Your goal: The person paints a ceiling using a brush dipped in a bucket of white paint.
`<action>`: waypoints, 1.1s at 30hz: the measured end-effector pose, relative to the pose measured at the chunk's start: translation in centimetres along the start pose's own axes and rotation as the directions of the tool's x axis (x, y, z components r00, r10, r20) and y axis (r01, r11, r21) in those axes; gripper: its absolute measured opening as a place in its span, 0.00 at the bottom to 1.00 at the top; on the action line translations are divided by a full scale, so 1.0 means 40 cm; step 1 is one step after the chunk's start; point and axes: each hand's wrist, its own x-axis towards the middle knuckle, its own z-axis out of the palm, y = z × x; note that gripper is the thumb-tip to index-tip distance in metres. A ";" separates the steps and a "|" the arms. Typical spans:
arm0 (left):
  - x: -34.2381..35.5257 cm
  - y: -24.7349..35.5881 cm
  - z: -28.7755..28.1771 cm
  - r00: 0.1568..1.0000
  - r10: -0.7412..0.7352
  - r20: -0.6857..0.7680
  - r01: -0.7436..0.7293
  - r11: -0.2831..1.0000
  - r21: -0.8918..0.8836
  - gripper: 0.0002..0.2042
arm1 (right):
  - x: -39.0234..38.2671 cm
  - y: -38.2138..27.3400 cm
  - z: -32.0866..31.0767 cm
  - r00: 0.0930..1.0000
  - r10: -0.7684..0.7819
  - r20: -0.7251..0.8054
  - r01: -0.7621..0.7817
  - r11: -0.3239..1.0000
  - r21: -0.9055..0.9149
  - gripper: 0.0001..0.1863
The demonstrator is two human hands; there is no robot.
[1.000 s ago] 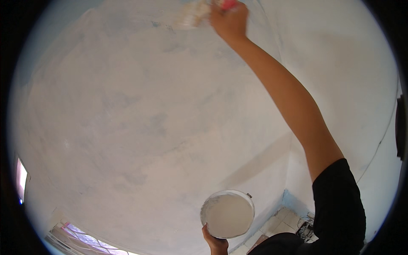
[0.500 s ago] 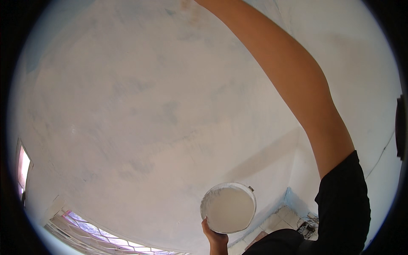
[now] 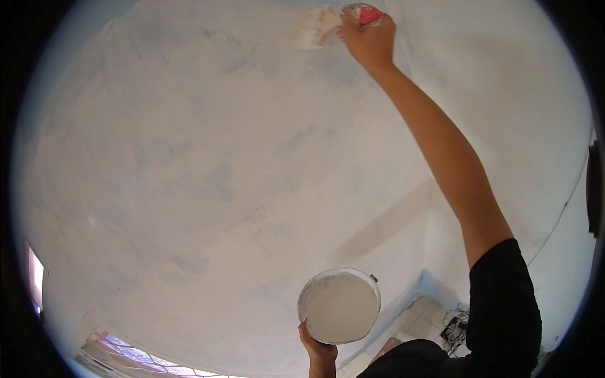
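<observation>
My right hand (image 3: 372,45) is raised at the top, closed round a paintbrush with a red handle (image 3: 370,16). The brush's pale bristles (image 3: 324,25) lie against the wall (image 3: 208,138) and are smeared by motion. Whitish paint covers most of that wall unevenly, with grey-blue patches showing through. Low down, my left hand (image 3: 319,346) grips a round bucket (image 3: 304,297) by its lower left side, thumb at the rim. Creamy white paint (image 3: 343,310) fills part of the bucket, and its inner wall is streaked.
A white side wall (image 3: 504,126) meets the painted wall at a corner on the right, with a thin cable (image 3: 554,223) running along it. Pale floor tiles (image 3: 416,321) and a dark tangle of wires (image 3: 455,327) are below. Windows (image 3: 151,360) show at lower left.
My right hand has come down into view at the top, with the brush now visible. The view has tilted upward slightly. My left hand holds the bucket in nearly the same place.
</observation>
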 end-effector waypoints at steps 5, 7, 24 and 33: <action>-0.015 -0.002 -0.004 1.000 -0.012 -0.013 0.011 0.998 -0.065 0.22 | 0.030 0.042 -0.064 0.981 -0.069 0.181 0.159 0.819 -0.551 0.11; -0.022 0.000 0.001 1.000 0.024 -0.014 -0.024 0.999 -0.033 0.23 | 0.044 -0.035 -0.013 0.949 -0.276 0.156 0.317 0.836 -0.449 0.11; -0.012 -0.005 0.013 0.998 0.051 0.043 -0.050 0.998 -0.036 0.24 | -0.102 -0.042 0.072 0.952 0.024 0.306 -0.201 0.803 0.560 0.08; -0.025 0.002 0.014 0.999 0.042 -0.013 -0.042 0.999 0.024 0.25 | -0.038 0.163 -0.161 0.985 -0.024 0.169 0.035 0.998 -0.059 0.09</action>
